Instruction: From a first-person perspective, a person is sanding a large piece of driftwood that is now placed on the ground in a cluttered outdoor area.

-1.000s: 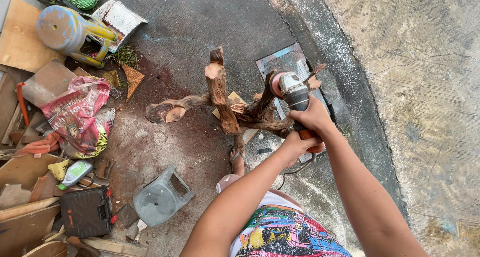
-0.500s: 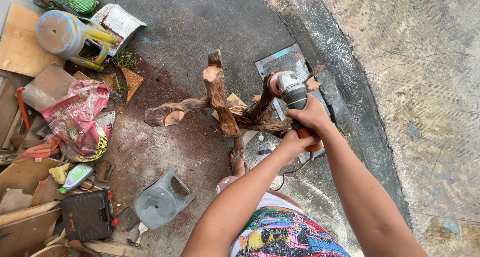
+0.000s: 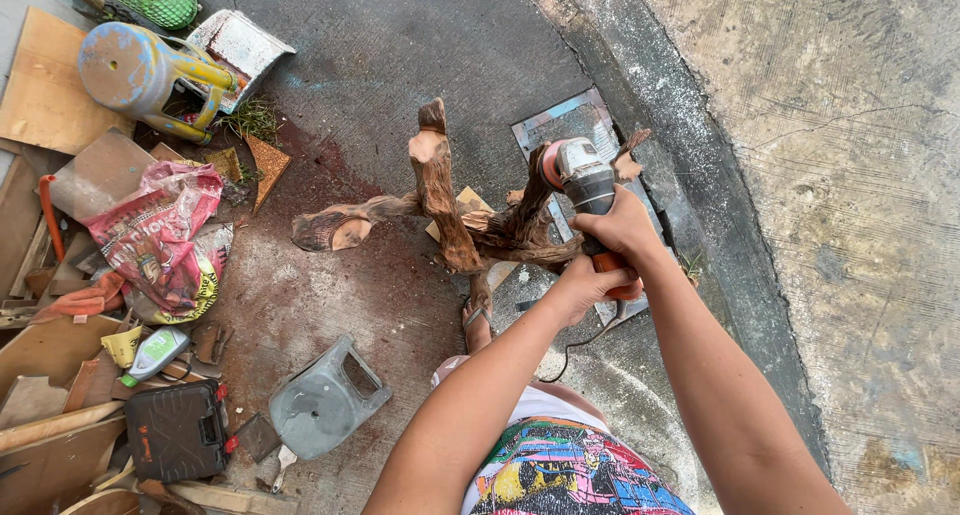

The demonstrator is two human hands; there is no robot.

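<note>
A gnarled piece of driftwood point(image 3: 440, 200) with several stubby branches stands on the concrete ground. An angle grinder point(image 3: 585, 185) with a grey head and orange handle presses against its right branch. My right hand point(image 3: 620, 225) wraps the grinder's body just behind the head. My left hand point(image 3: 580, 287) grips the orange rear handle. A foot in a sandal point(image 3: 478, 313) rests against the base of the wood.
A grey plastic stool point(image 3: 325, 400) lies tipped at lower left beside a black tool case point(image 3: 178, 430). A red printed bag point(image 3: 150, 235), a blue-and-yellow stool point(image 3: 140, 75), boards and scraps crowd the left. A metal sheet point(image 3: 560, 125) lies under the wood.
The view has shifted slightly. Both hands stay on the grinder against the right branch; the wood has not moved.
</note>
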